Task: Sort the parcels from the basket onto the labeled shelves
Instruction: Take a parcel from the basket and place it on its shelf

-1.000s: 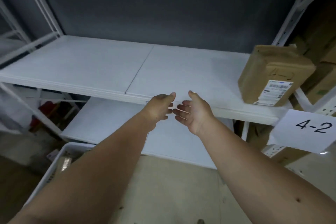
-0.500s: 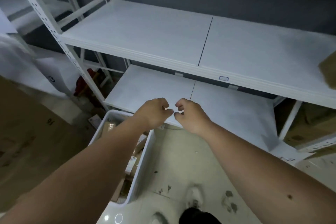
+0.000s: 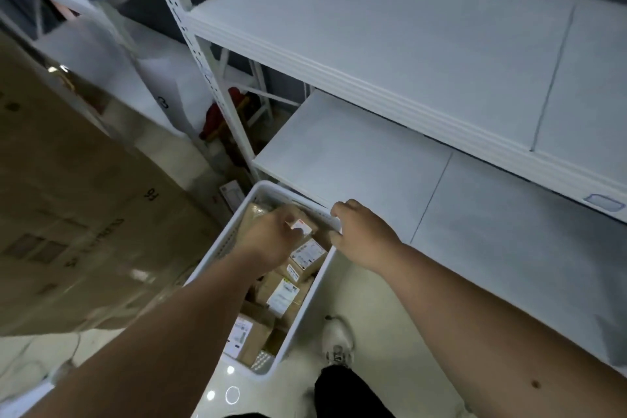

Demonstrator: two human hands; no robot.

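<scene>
a white-shoed foot [image 3: 336,339] and a dark trouser leg [image 3: 349,394] are seen nearest, on the pale glossy floor [image 3: 373,322], just right of the white rectangular plastic basket [image 3: 298,326]. brown cardboard parcels with white printed labels [image 3: 283,295] are found inside the basket, below and behind the left hand [image 3: 271,237]. the left hand is held over the far half of the basket, fingers curled down among the parcels; it is blurred, and whether a parcel is gripped cannot be told. a small label with a red mark [image 3: 301,227] is seen at its fingertips. just right of it, the right hand [image 3: 361,236] is placed at the basket's far right rim, fingers curled over the edge; contact appears made, though motion blur limits certainty. directly beyond the right hand, the lower white metal shelf board [image 3: 356,159] is observed, and above and beyond it the upper white metal shelf board [image 3: 407,44]. well left of the left hand, a large brown cardboard carton [image 3: 74,207] is recorded, and beyond the basket a white perforated shelf upright [image 3: 207,54].
</scene>
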